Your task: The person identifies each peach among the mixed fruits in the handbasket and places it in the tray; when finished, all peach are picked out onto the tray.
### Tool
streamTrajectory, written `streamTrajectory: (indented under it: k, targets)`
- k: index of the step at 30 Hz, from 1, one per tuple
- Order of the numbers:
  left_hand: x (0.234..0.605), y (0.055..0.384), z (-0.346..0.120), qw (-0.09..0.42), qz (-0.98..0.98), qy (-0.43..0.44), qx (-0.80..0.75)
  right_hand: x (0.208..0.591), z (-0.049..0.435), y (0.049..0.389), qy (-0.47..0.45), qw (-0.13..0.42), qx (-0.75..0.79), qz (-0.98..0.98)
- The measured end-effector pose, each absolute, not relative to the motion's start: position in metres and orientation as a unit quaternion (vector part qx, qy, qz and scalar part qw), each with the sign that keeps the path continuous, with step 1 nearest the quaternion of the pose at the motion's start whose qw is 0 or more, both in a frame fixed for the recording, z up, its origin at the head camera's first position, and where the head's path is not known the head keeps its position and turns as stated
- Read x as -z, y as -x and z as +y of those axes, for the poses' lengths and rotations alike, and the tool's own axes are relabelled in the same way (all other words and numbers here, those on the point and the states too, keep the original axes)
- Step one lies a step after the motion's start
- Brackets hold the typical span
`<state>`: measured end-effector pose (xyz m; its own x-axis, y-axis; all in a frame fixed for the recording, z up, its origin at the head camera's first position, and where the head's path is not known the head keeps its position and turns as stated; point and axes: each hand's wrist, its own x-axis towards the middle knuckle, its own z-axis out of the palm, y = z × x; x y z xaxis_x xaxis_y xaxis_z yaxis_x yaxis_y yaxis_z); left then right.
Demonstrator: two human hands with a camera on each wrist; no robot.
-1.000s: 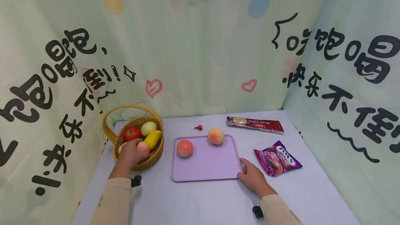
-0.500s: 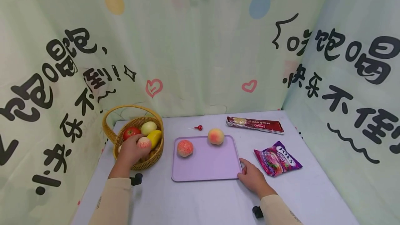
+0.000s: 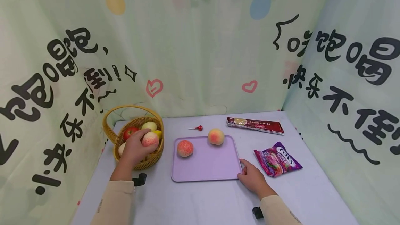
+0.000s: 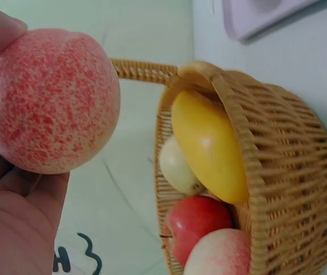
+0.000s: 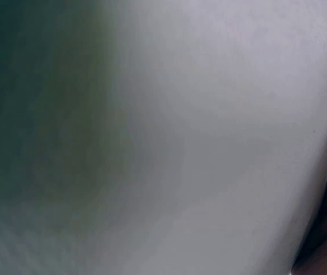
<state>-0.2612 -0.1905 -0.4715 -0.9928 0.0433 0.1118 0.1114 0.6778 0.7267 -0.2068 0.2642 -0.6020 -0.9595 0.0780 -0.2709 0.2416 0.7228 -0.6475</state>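
My left hand (image 3: 136,148) grips a speckled pink peach (image 4: 51,102), held above the wicker basket (image 4: 292,154) in the left wrist view. Inside the basket lie a yellow mango-like fruit (image 4: 209,146), a pale round fruit (image 4: 177,166), a red apple or tomato (image 4: 197,223) and another pale pink peach (image 4: 220,255). At the lilac tray's (image 3: 206,169) right edge, my right hand (image 3: 252,179) pinches the rim between thumb and fingers. Two peaches rest on that tray: a redder one (image 3: 185,148) on the left and a yellow-pink one (image 3: 216,136) at the back edge.
A purple snack bag (image 3: 278,159) lies right of the tray, beyond the right hand. Behind it is a long dark red packet (image 3: 254,125). A small red-headed item with a thin stem (image 3: 198,127) lies behind the tray. Printed curtains (image 3: 200,61) enclose the white table (image 3: 193,204).
My left hand has lifted the peach up out of the basket's fruit and shifted slightly right, now covering more of the yellow fruit. The right hand stays at the tray.
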Motion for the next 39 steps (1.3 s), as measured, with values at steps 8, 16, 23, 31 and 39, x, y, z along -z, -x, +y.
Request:
streamTrajectory:
  k: [8, 16, 23, 31, 39]
  targets:
    - [0.469, 0.259, -0.179, 0.048, -0.909, 0.066, 0.410, 0.602, 0.265, 0.207, -0.092, 0.113, 0.364, 0.920]
    - [0.473, 0.259, -0.171, 0.062, -0.906, 0.080, 0.412, 0.602, 0.265, 0.205, -0.084, 0.108, 0.369, 0.919]
    - [0.480, 0.255, -0.163, 0.084, -0.894, 0.094, 0.429, 0.601, 0.265, 0.205, -0.080, 0.105, 0.369, 0.920]
    - [0.492, 0.245, -0.147, 0.127, -0.886, 0.113, 0.431, 0.602, 0.265, 0.207, -0.087, 0.109, 0.368, 0.919]
    - [0.505, 0.236, -0.128, 0.128, -0.875, 0.123, 0.451, 0.604, 0.267, 0.207, -0.075, 0.102, 0.364, 0.923]
